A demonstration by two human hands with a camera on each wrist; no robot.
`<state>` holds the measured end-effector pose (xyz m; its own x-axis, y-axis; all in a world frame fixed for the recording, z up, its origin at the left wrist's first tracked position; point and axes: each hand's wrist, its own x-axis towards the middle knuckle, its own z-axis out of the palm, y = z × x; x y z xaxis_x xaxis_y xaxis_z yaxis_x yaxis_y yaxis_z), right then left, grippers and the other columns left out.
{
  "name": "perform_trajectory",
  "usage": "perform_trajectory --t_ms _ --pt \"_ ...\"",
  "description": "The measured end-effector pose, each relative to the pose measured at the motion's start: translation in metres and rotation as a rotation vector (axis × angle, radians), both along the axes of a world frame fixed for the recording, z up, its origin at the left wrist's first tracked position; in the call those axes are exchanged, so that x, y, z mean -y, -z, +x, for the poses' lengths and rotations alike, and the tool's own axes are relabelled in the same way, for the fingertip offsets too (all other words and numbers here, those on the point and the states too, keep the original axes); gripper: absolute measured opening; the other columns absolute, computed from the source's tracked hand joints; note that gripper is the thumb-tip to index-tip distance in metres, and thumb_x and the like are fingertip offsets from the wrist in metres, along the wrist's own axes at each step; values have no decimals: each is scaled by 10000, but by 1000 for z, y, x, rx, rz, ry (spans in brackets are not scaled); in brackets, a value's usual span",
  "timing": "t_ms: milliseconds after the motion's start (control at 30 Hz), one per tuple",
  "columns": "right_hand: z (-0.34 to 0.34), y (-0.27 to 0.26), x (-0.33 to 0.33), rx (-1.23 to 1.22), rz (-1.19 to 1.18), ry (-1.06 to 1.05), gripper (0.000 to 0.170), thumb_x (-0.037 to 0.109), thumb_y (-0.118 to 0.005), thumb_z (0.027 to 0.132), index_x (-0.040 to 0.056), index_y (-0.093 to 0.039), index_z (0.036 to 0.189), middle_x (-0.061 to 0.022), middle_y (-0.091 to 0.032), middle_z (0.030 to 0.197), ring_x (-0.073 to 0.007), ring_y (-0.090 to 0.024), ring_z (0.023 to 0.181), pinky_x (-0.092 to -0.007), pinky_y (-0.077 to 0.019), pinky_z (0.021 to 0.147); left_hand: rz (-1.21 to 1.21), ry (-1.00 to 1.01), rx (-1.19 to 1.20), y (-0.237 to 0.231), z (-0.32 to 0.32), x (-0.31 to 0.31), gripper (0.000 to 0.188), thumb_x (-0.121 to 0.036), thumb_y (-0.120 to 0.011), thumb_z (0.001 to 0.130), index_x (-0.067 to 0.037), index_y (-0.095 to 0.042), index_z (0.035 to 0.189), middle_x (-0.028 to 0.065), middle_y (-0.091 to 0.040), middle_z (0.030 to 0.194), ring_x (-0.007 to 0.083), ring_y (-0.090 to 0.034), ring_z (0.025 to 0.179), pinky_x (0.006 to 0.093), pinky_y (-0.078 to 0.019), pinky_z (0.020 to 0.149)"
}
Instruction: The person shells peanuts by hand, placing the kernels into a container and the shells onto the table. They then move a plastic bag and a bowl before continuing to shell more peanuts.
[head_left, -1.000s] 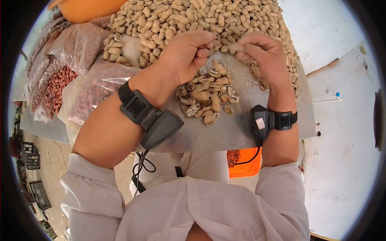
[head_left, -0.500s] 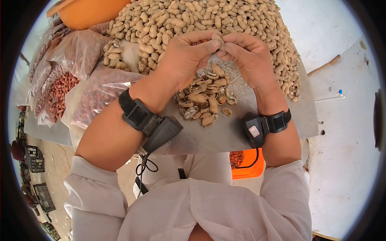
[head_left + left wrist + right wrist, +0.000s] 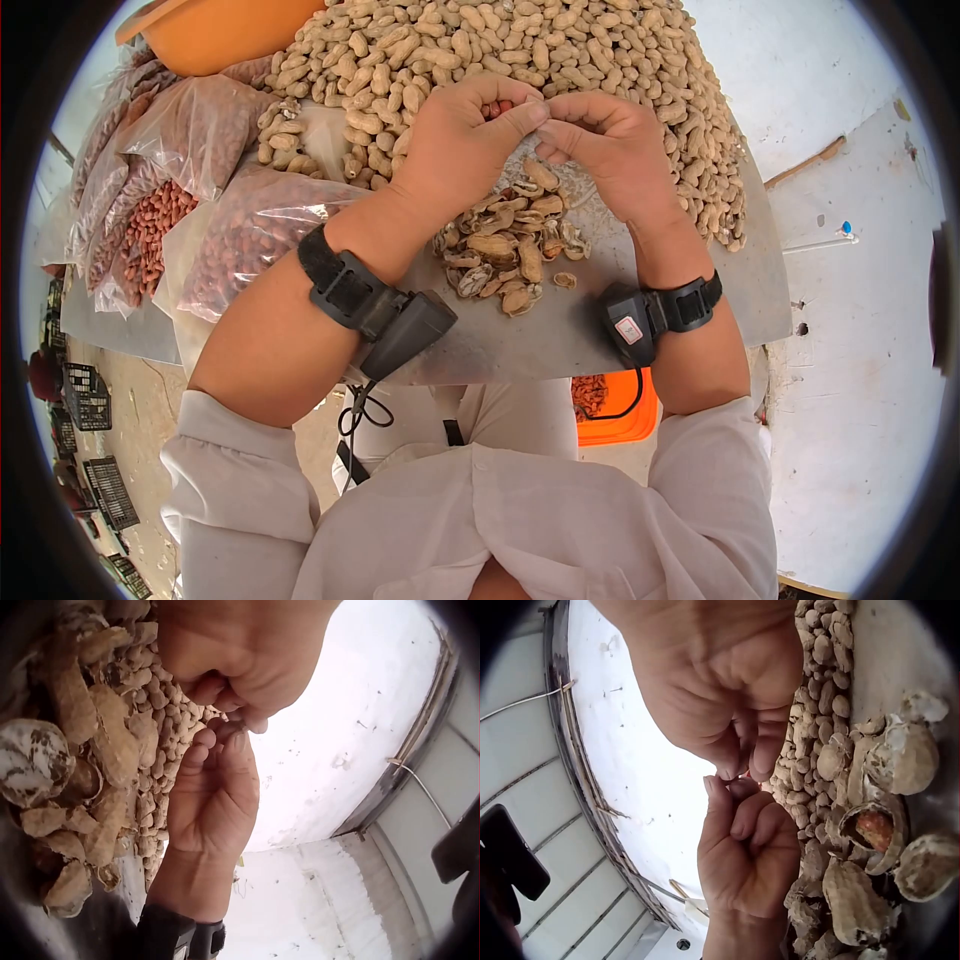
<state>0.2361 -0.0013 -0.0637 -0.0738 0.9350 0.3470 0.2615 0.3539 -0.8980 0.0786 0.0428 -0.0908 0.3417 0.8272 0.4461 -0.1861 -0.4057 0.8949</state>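
Before the heap of unshelled peanuts, my two hands meet at their fingertips. My left hand is curled, and red peanut kernels show inside its bent fingers. Its thumb and fingertip press against those of my right hand, which pinches at the same spot. The peanut worked between them is mostly hidden by the fingertips; a speck of red shows there in the right wrist view. Below the hands lies a small pile of cracked peanut shells, one with a reddish kernel inside.
Clear plastic bags of red kernels stand at the left of the metal table. An orange basin sits at the back left, and an orange tub with red kernels is below the front edge. A white wall rises right.
A second ago the hands were apart; they came together with a peanut pod held between the fingertips. Now the fingers cover that pod, and kernels show in the left hand.
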Motion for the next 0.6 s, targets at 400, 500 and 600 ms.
perform_trajectory --t_ms 400,500,600 --pt "-15 6 4 24 39 108 116 84 -613 805 -31 -617 823 -40 -596 633 -64 -540 546 -196 -421 487 38 -48 -26 3 1 -2 172 -135 -620 814 27 -604 872 5 -553 704 67 -489 640 210 -409 558" --pt "-16 6 4 -50 19 97 112 78 -610 809 -33 -618 817 -44 -594 630 -66 -532 534 -192 -413 478 -14 -9 18 0 1 0 158 -122 -616 822 29 -600 866 8 -565 714 65 -500 646 208 -417 561" --pt "-17 5 5 -187 -11 72 109 72 -614 809 -37 -620 818 -48 -593 629 -73 -528 525 -190 -407 469 -46 15 82 -1 3 3 176 -166 -605 850 6 -590 885 -24 -529 697 36 -445 607 183 -367 528"
